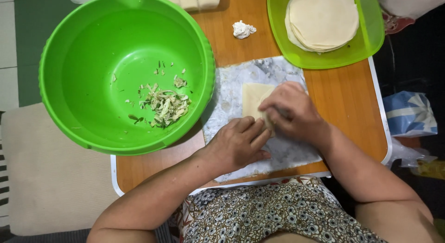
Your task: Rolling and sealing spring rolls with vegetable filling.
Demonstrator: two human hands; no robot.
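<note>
Both hands meet over a pale wrapper sheet (252, 98) that lies on a marbled grey-white board (232, 97) at the front of the wooden table (345, 97). The right hand (292, 111) is curled downward with its fingers bent close together, pressing on the near right part of the wrapper; the fingertips are tucked under the knuckles, so how tightly they pinch cannot be told. The left hand (238, 141) lies flatter, palm down on the board, its fingers (255, 131) stretched side by side and touching the wrapper's near edge just beside the right hand. Only the wrapper's far left corner shows uncovered. Left of the board stands a large green bowl (83, 62), its rim overlapping the board's edge, with a small heap of shredded filling (167, 106) at its bottom. At the far right a lime-green tray (366, 43) carries a stack of round wrappers (323, 19), and a crumpled white lump (243, 29) lies on the table between bowl and tray
</note>
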